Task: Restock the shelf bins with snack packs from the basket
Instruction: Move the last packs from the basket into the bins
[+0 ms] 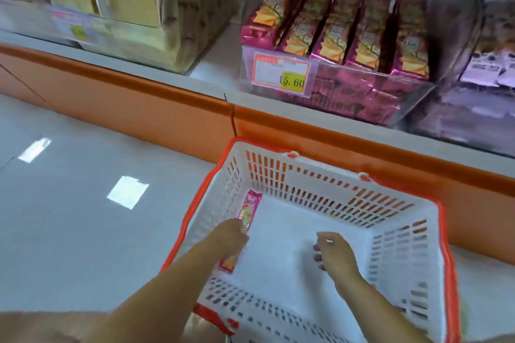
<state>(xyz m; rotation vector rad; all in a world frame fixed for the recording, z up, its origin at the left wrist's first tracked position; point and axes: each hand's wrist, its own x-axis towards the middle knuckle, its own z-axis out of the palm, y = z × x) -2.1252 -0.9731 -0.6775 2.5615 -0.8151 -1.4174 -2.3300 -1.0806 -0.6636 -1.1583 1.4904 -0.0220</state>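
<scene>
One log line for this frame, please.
basket: one snack pack | left hand: on pack, grip unclear | right hand: empty, above basket

My forearms reach down, left hand (232, 234) with fingers tucked out of sight, right hand (335, 256) loosely curled.

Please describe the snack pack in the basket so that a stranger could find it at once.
Find the white slotted plastic basket with the orange rim in front of the orange shelf base. Along its left wall lies one long pink foil snack pack, its middle under the left hand. No other pack is in the basket.
</scene>
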